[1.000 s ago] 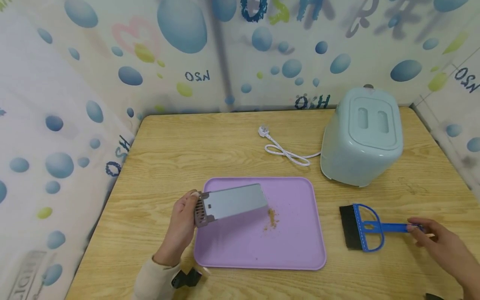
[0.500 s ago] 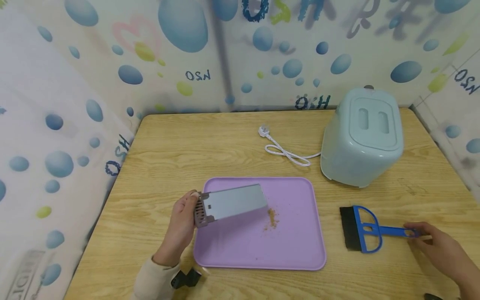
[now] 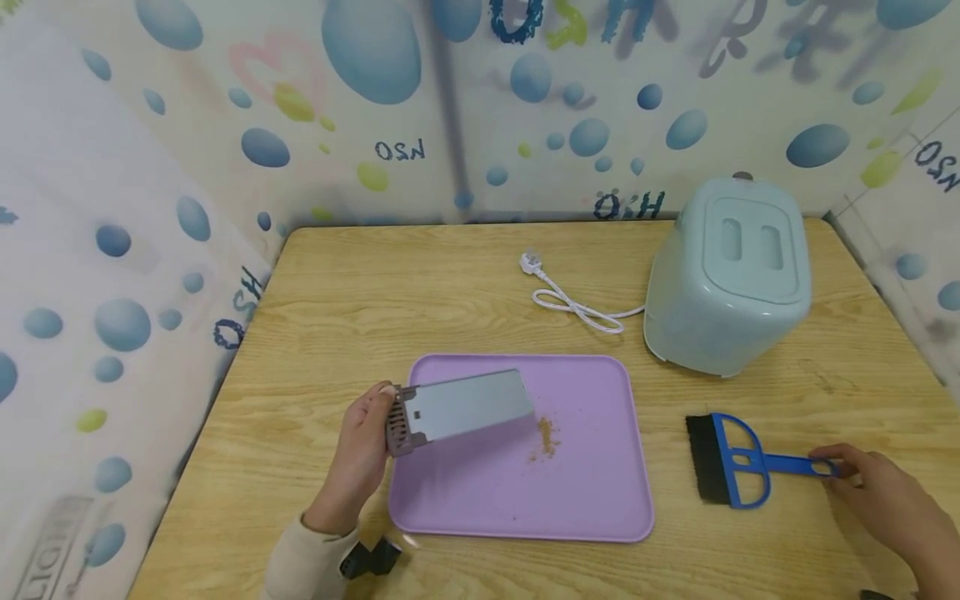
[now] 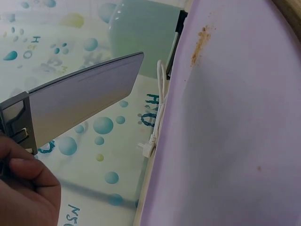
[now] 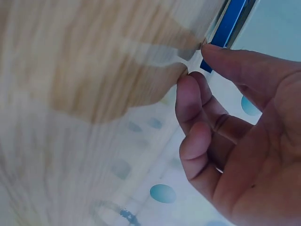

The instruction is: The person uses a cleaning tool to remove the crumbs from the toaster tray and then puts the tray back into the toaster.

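Note:
In the head view my left hand [image 3: 358,462] grips the slotted brown end of a metal crumb tray [image 3: 468,407]. The tray is tilted over a purple serving tray [image 3: 585,500], its far end near a small heap of brown crumbs [image 3: 547,437]. The left wrist view shows the crumb tray [image 4: 87,101] raised, with the thumb and fingers round its end. On the right, a blue brush [image 3: 742,458] with black bristles lies on the table. My right hand [image 3: 888,500] has its fingertips right at the handle's looped end, loosely bent, with the handle loop in plain sight.
A pale green toaster [image 3: 735,283] stands at the back right, with a lid on top. Its white cord [image 3: 581,310] lies looped on the wooden table [image 3: 375,283], ending in a plug [image 3: 531,263]. Patterned walls [image 3: 465,100] stand behind the table and at its sides.
My right hand held the brush handle; now the brush lies turned slightly, its handle end uncovered and the fingers loosened. My left hand and the crumb tray have stayed in place.

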Tool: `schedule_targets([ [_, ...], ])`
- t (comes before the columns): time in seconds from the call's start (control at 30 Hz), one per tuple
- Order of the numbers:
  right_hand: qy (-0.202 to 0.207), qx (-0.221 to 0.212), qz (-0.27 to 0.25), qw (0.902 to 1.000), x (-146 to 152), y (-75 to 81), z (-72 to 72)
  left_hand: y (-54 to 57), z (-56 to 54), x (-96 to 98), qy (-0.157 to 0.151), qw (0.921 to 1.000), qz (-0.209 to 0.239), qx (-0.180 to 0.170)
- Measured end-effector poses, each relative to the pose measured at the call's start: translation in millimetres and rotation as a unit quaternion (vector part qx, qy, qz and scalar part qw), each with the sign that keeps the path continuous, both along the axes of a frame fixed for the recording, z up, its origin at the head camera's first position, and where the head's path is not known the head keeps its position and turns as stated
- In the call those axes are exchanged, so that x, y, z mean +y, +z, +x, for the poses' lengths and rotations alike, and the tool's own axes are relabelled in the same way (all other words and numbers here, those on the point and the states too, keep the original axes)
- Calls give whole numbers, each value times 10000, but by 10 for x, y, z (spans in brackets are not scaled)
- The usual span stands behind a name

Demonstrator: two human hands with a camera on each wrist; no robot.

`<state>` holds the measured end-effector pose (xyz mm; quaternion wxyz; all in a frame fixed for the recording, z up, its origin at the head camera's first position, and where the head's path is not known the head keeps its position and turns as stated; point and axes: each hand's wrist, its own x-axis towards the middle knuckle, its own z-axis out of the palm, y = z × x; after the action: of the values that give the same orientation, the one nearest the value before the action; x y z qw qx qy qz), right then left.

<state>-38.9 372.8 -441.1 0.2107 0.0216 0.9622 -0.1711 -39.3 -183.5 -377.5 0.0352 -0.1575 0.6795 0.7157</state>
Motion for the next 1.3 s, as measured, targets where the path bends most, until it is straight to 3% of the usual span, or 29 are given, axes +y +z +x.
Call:
schedule_targets([
  [0.5,-147,-127,-49,9998,-13,33,21,-2,8,2,-101,9999,-51,24],
  [0.73,-400,-509,-64,9979,-12,54,25,6,9,9,-109,9999,24,30],
  [0.9,-380,-479,-42,9981,-29,102,33,11,2,13,-138,9999,84,9],
  [1.13,-263,-5,79,9996,-40,170,39,14,-17,30,-128,9996,242,-71],
  [1.3,-204,657,299,9972,120,-22,24,18,-28,52,-154,9994,313,-3],
])
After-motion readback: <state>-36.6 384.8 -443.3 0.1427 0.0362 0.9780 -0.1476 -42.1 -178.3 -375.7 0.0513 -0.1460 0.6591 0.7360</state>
